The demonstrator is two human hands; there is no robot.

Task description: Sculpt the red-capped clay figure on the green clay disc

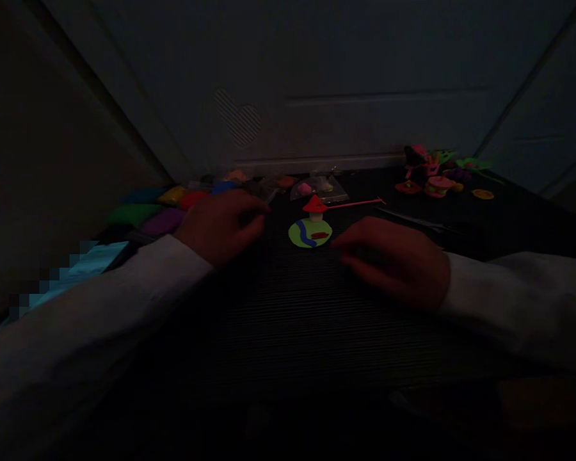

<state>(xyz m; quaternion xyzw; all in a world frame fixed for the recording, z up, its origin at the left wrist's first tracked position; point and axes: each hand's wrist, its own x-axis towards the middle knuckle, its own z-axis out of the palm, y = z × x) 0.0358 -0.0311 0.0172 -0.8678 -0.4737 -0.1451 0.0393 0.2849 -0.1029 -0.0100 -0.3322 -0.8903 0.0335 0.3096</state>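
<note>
A flat green clay disc (pixel 295 238) lies on the dark table in the middle of the head view, with a blue wavy strip (pixel 304 233) and a small dark red piece (pixel 319 235) on it. At its back edge stands a little clay house (pixel 315 217) with a white body and a red pointed roof (pixel 315 204). My right hand (pixel 396 261) is just right of the disc, fingers curved, thumb apart and nothing visible between them. Left of the disc, my left hand (pixel 223 224) hovers near the coloured clay packs, thumb and fingers apart. Darkness hides fine detail.
Behind the house lies a thin pink stick (pixel 355 204), with scissors (pixel 415 220) to its right. Coloured clay packs (pixel 163 221) line the left back edge. A clear bag (pixel 338 190) lies at the back. Small clay figures (pixel 439 186) stand at back right.
</note>
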